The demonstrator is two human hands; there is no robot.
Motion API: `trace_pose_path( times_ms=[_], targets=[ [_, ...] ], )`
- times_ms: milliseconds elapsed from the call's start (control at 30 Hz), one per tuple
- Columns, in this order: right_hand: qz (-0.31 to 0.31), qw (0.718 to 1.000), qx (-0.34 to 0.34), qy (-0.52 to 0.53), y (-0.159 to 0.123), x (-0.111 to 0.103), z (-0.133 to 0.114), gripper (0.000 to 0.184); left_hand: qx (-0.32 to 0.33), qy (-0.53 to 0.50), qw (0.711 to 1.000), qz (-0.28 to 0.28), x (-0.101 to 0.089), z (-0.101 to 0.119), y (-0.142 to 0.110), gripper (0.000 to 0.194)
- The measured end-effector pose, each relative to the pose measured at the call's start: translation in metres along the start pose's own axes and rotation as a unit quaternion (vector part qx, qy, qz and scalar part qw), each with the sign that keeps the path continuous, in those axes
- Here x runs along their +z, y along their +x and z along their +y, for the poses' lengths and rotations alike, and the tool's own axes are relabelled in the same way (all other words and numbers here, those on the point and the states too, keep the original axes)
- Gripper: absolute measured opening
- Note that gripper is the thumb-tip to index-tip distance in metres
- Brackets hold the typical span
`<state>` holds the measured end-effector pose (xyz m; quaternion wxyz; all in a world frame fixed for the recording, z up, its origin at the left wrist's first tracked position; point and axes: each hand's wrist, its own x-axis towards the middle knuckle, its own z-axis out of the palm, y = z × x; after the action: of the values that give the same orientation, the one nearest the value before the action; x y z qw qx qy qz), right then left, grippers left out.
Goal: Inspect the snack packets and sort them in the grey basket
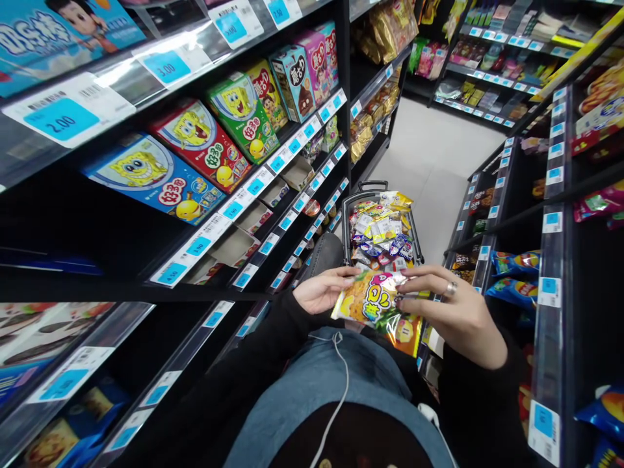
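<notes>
The left hand (319, 292) has its grip clamped on the upper left edge of a snack packet (368, 300), thumb and fingers together on the wrapper; the right hand (463, 315), wearing a silver ring (452, 286), lays its bent fingers over the upper right part of the same packet, but its thumb is hidden, so I cannot tell whether that grip is closed on it; the packet is mostly yellow, tilted, and held in front of the body, just on the near side of a shopping basket (346, 227); a green and orange portion shows at its lower right, and I cannot tell whether this is a second packet; the basket, dark-rimmed, is heaped with small wrapped snacks (380, 227) and stands in the aisle between shelves; on the left shelf a blue box (156, 175), a red box (202, 143) and a green box (244, 117) stand side by side, leaning back, above a strip of blue-and-white price tags (199, 246); on the right, blue bags (517, 276) lie on another shelf; a white cord (347, 370) hangs over the person's blue-grey garment (292, 396), and black sleeves (253, 338) cover both arms.
</notes>
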<state>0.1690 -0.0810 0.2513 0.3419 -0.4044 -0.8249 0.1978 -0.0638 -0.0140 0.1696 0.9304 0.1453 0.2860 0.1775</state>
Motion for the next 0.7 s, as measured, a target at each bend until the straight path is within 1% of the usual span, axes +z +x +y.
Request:
trace_pose_path(
  times_ms=[33, 67, 133, 167, 200, 233, 300, 367, 400, 433, 500, 533, 567, 600, 633, 700],
  targets=[
    [0.0, 1.0, -0.004, -0.013, 0.0, -0.003, -0.002, 0.028, 0.032, 0.006, 0.999, 0.012, 0.002, -0.001, -0.001, 0.025],
    [0.013, 0.999, -0.003, -0.029, -0.001, -0.004, -0.003, 0.028, 0.06, 0.016, 0.998, 0.02, 0.005, -0.001, -0.002, 0.038],
    [0.066, 0.996, 0.018, -0.066, -0.006, -0.003, 0.0, 0.028, 0.096, 0.042, 0.994, 0.026, 0.012, 0.001, -0.005, 0.063],
    [0.097, 0.992, 0.035, -0.076, -0.009, 0.0, 0.003, 0.028, 0.107, 0.053, 0.992, 0.031, 0.015, 0.001, -0.006, 0.069],
    [0.127, 0.988, 0.052, -0.076, -0.012, 0.003, 0.006, 0.027, 0.115, 0.062, 0.991, 0.04, 0.018, 0.002, -0.007, 0.07],
    [0.154, 0.983, 0.072, -0.065, -0.015, 0.007, 0.01, 0.025, 0.125, 0.069, 0.988, 0.055, 0.021, 0.003, -0.008, 0.067],
    [0.217, 0.968, 0.128, -0.018, -0.019, 0.015, 0.016, 0.021, 0.156, 0.083, 0.98, 0.096, 0.025, 0.003, -0.008, 0.052],
    [0.281, 0.935, 0.202, 0.072, -0.022, 0.024, 0.02, 0.023, 0.203, 0.107, 0.963, 0.14, 0.029, 0.002, -0.007, 0.038],
    [0.295, 0.917, 0.234, 0.129, -0.022, 0.027, 0.022, 0.029, 0.233, 0.125, 0.951, 0.159, 0.031, 0.002, -0.006, 0.035],
    [0.292, 0.902, 0.258, 0.185, -0.022, 0.031, 0.023, 0.035, 0.269, 0.147, 0.936, 0.177, 0.032, 0.001, -0.005, 0.033],
    [0.254, 0.884, 0.292, 0.263, -0.02, 0.038, 0.023, 0.04, 0.334, 0.208, 0.896, 0.205, 0.033, -0.002, -0.004, 0.029],
    [0.24, 0.878, 0.309, 0.276, -0.019, 0.041, 0.023, 0.038, 0.362, 0.248, 0.871, 0.221, 0.034, -0.003, -0.004, 0.026],
    [0.242, 0.872, 0.327, 0.273, -0.017, 0.043, 0.022, 0.032, 0.387, 0.293, 0.84, 0.242, 0.033, -0.004, -0.004, 0.022],
    [0.256, 0.864, 0.343, 0.264, -0.015, 0.046, 0.021, 0.025, 0.409, 0.345, 0.802, 0.266, 0.033, -0.006, -0.005, 0.019],
    [0.277, 0.856, 0.353, 0.256, -0.013, 0.05, 0.02, 0.019, 0.426, 0.397, 0.759, 0.292, 0.033, -0.007, -0.006, 0.018],
    [0.321, 0.842, 0.353, 0.25, -0.009, 0.057, 0.018, 0.015, 0.45, 0.492, 0.665, 0.336, 0.034, -0.01, -0.009, 0.015]
  ],
)
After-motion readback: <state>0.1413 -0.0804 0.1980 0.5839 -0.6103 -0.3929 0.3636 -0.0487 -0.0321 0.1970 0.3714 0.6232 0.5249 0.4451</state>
